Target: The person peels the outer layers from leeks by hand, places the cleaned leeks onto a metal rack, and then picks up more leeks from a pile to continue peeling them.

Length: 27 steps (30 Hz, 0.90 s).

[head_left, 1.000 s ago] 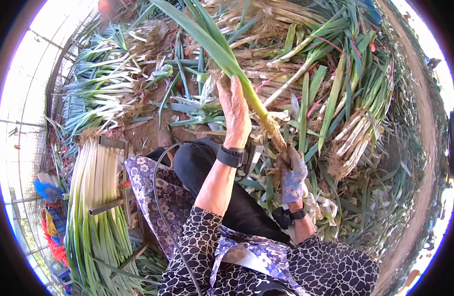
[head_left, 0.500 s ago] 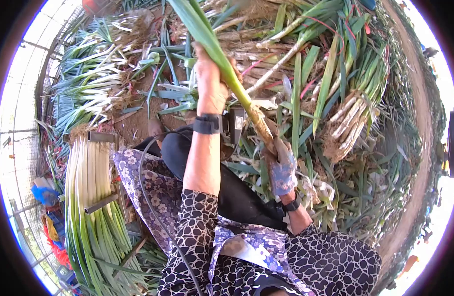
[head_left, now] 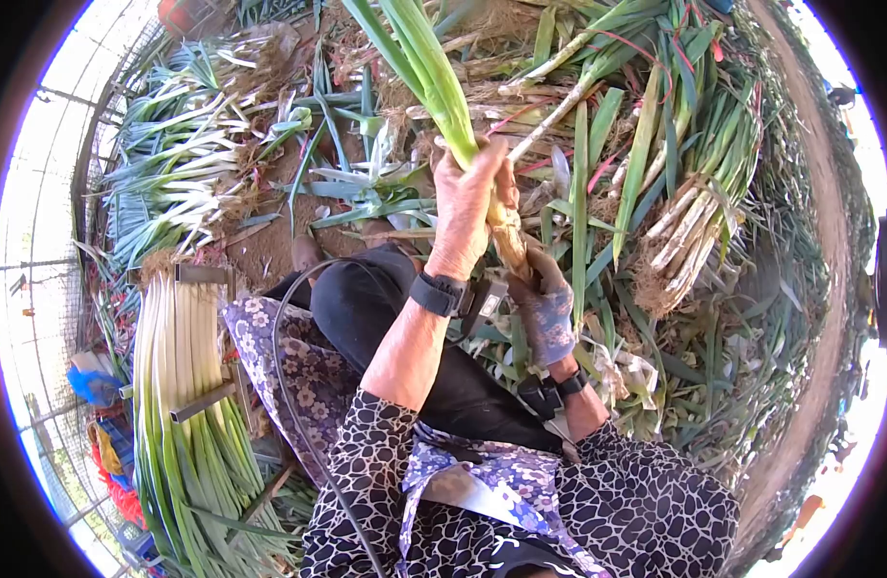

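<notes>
A leek (head_left: 434, 82) slants across the middle, its green leaves toward the top and its brownish, dirty base lower right. My left hand (head_left: 468, 197), bare with a black band at the wrist, is wrapped round the stalk just below where the leaves fan out. Wearing a stained glove, my right hand (head_left: 545, 313) grips the base end, which its fingers partly hide. Loose peeled husks and leaves (head_left: 622, 376) lie beside and below the right hand.
A rack with metal arms (head_left: 203, 400) holds cleaned leeks (head_left: 179, 332) at my left. More leeks (head_left: 179, 173) lie in rows behind it. An untrimmed bundle (head_left: 689, 246) rests on the leaf pile at right. A cable (head_left: 294, 385) crosses my lap.
My left hand has moved down the leek, closer to my right hand, and the fingers now wrap the stalk lower. The right hand stays at the base end.
</notes>
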Motion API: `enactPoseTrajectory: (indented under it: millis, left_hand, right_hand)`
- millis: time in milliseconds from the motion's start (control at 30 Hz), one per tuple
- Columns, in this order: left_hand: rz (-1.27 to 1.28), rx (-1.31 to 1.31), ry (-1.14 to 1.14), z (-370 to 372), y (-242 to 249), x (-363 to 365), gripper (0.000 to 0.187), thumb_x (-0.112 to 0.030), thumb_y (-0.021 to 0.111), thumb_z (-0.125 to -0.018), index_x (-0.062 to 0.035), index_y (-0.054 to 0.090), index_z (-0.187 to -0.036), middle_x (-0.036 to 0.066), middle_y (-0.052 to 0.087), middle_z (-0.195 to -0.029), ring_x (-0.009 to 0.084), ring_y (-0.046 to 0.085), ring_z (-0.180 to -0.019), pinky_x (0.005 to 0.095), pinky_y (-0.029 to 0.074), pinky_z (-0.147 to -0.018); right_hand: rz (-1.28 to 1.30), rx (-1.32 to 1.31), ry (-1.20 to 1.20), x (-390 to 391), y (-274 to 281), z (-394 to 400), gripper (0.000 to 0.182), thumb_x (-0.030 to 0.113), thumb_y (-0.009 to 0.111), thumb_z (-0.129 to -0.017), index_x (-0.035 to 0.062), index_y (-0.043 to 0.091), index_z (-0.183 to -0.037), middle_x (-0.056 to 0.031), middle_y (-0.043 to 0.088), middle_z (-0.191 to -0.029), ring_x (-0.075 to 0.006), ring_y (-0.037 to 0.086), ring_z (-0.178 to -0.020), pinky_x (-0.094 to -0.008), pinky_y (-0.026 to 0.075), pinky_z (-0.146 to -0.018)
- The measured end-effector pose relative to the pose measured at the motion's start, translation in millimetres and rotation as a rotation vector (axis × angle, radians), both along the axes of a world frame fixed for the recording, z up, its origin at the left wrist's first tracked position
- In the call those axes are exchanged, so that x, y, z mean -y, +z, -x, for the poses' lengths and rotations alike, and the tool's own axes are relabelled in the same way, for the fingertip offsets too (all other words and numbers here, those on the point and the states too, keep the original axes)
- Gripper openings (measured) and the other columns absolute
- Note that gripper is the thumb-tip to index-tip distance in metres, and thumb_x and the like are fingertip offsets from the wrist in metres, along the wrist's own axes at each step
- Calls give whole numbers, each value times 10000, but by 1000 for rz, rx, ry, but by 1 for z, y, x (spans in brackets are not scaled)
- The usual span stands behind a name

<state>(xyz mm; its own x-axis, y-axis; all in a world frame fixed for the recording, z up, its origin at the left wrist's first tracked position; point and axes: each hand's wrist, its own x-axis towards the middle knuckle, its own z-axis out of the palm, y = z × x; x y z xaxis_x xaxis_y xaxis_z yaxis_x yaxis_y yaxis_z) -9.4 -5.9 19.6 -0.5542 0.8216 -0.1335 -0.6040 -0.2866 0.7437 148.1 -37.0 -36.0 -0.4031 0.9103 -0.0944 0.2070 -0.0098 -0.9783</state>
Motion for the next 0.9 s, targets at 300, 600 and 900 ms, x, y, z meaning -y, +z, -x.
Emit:
enactPoseTrajectory:
  millis: [300, 600, 900]
  left_hand:
    - [-92, 38, 138, 70, 22, -1, 296, -363, 554, -904, -79, 472, -894, -2, 525, -653, 95, 467, -515, 243, 413, -473]
    - [-109, -48, -5, 45, 15, 8, 314, -428, 552, -899, -123, 513, -832, -39, 413, -570, 71, 429, -494, 229, 391, -424]
    - [-63, 0, 281, 41, 3, -4, 309, -341, 700, -823, -74, 545, -830, 38, 585, -673, 146, 577, -557, 293, 500, -544]
  right_hand:
    - [606, -47, 248, 3, 40, -48, 411, 165, 621, -820, -17, 534, -1179, -20, 580, -779, -35, 468, -525, -178, 368, -454]
    - [499, 49, 280, -13, 41, -24, 363, 152, 641, -800, -16, 566, -1113, -19, 585, -771, -38, 486, -543, -189, 398, -464]
    - [-574, 336, 94, -10, 14, 7, 425, 166, 695, -752, 50, 553, -1136, -161, 583, -830, -355, 587, -821, -395, 474, -694]
